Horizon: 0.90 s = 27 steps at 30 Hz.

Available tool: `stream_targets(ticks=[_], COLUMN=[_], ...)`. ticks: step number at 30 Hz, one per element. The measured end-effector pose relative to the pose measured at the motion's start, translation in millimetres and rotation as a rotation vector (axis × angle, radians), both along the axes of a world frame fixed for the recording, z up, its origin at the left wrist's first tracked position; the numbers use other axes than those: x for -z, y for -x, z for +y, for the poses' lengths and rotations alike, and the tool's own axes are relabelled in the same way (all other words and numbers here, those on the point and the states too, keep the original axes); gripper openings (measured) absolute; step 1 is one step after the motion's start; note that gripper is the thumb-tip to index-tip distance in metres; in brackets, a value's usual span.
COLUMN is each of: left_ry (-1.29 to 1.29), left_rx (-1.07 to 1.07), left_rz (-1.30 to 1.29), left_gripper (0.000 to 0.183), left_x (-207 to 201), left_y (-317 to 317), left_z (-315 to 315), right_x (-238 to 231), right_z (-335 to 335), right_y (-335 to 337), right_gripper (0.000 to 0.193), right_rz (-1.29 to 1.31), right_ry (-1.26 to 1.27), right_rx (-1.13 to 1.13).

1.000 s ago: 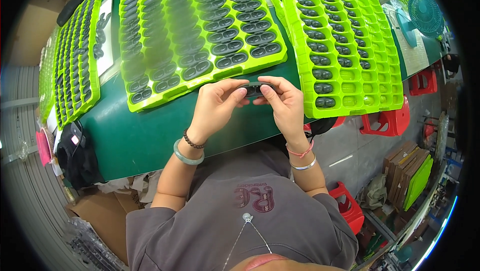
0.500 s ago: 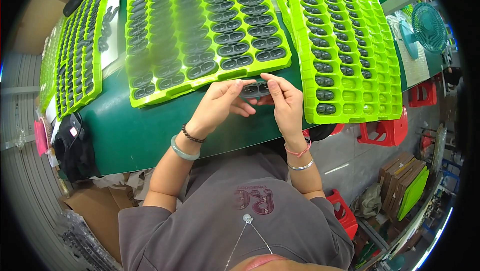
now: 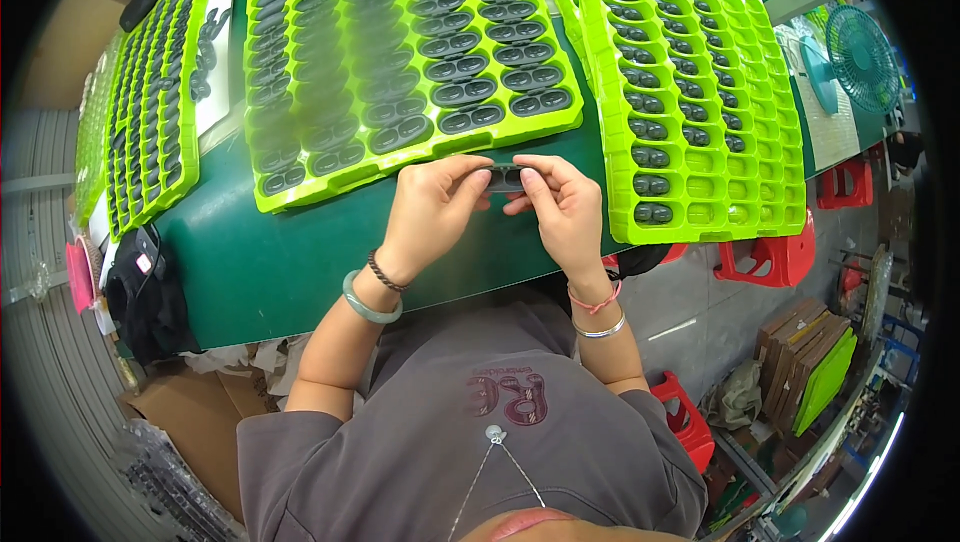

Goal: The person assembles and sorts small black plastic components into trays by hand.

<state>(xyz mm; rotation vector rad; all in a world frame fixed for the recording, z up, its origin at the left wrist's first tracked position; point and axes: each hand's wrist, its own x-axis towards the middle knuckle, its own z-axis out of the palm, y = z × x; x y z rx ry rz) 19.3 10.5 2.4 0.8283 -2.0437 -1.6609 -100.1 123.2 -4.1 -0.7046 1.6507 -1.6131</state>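
Observation:
Over the green table's near edge, I hold a small dark grey oval plastic piece with two hollows (image 3: 507,179) between both hands. My left hand (image 3: 430,210) pinches its left end with thumb and fingers. At the other end, my right hand (image 3: 570,217) grips it the same way. Fingertips cover much of the piece. Just beyond my hands lies a lime-green tray (image 3: 350,183) with rows of similar dark pieces, its left-middle part blurred. To the right, another lime-green tray (image 3: 700,214) has dark pieces in its left columns and bare pockets on its right side.
A third filled green tray (image 3: 190,178) stands at the left, by a white sheet (image 3: 222,62) with loose dark parts. A black cloth bag (image 3: 150,297) hangs at the table's left edge. A teal fan (image 3: 862,59) and red stools (image 3: 765,260) are at the right.
Both hands have closed in around the piece, and more of it is covered. The piece looks tipped, with less of its hollowed face showing. My left fingers have curled in.

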Motion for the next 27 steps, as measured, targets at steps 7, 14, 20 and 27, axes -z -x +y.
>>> stream_targets(ticks=[7,14,20,27], left_ry=[0.544,0.888,0.712,0.947], left_rx=[0.086,-0.14,-0.233,-0.241], left_rz=[-0.065,-0.188,-0.431,-0.443], left_gripper=[0.016,0.013,0.021,0.016], left_x=[-14,-48,-10,-21], left_y=[2,50,109,89], left_z=[-16,-163,-254,-295], right_x=[15,18,28,22], right_z=[4,21,19,16], right_y=[-7,-21,-18,-17], right_gripper=[0.024,0.027,0.011,0.01], right_rz=[-0.071,0.338,0.501,0.435], right_ry=[0.06,0.075,0.104,0.099], right_rx=[0.023,0.05,0.051,0.077])
